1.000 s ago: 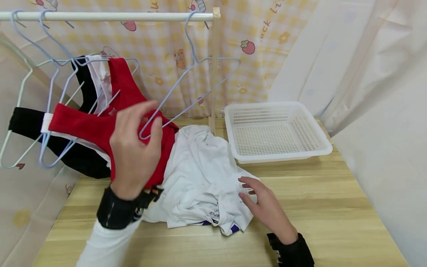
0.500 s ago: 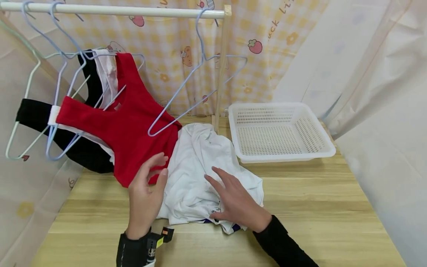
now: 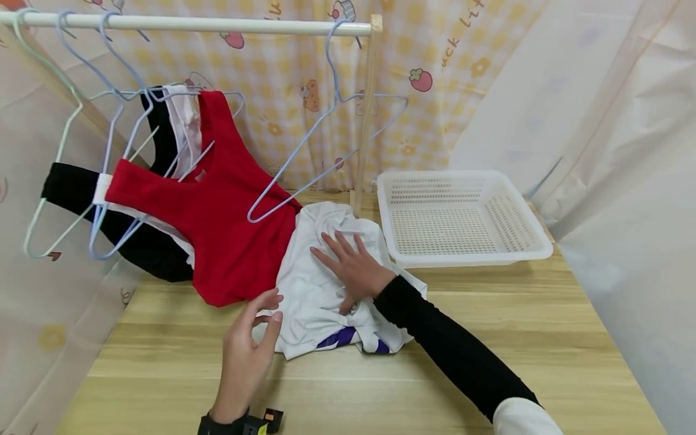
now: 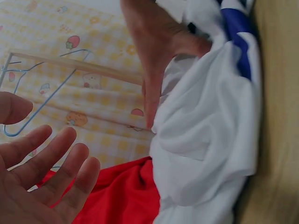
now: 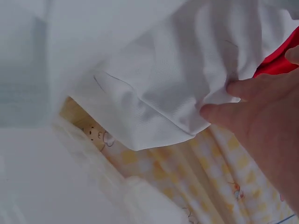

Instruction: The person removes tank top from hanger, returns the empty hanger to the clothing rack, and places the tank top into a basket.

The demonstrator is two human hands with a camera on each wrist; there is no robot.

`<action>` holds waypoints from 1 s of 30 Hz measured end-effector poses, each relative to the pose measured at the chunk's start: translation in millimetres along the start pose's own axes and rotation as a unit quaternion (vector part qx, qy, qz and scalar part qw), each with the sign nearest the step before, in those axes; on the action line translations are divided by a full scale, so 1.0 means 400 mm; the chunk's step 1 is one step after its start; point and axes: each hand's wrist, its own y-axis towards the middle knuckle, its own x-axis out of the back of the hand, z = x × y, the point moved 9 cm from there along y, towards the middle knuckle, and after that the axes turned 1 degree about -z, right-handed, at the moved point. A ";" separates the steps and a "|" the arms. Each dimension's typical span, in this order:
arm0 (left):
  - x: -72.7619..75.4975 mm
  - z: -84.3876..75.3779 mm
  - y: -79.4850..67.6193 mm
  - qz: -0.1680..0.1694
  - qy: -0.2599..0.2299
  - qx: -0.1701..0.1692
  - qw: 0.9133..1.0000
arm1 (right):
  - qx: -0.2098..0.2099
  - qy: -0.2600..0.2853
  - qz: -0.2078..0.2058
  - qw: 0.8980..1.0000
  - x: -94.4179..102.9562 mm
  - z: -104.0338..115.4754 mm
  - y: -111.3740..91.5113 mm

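A crumpled white garment (image 3: pixel 310 284) with purple patches lies on the wooden table. My right hand (image 3: pixel 354 269) rests on it with fingers spread; its fingertips touch the fabric in the right wrist view. Close to the garment's front left corner is my left hand (image 3: pixel 247 347), fingers loosely bent, holding nothing. Beyond that hand, a red sleeveless top (image 3: pixel 239 223) hangs from a blue hanger, its hem reaching down to the tabletop. The left wrist view shows my left palm (image 4: pixel 37 186) facing the garment's side, with a gap between them.
A white rail (image 3: pixel 217 24) crosses the back left, on a wooden post (image 3: pixel 367 121). Beside the red top hang black (image 3: pixel 157 254) and white (image 3: pixel 182 121) garments. A bare blue hanger (image 3: pixel 293 151) hangs near the post. A white perforated basket (image 3: pixel 462 260) stands back right.
My right hand has moved left and forward onto the white garment, whose front edge shows more purple. My left hand has come down from near the bare hanger toward the table's front.
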 end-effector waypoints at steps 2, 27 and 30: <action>-0.004 0.006 -0.011 0.003 -0.002 0.001 1.000 | -0.004 0.010 0.020 1.000 -0.004 -0.009 0.018; -0.007 0.051 -0.037 0.029 0.059 0.074 0.995 | -0.011 0.098 0.008 0.995 -0.024 -0.014 0.036; -0.015 0.056 -0.038 0.034 0.071 0.080 0.994 | -0.017 0.122 -0.004 0.992 -0.023 -0.009 0.019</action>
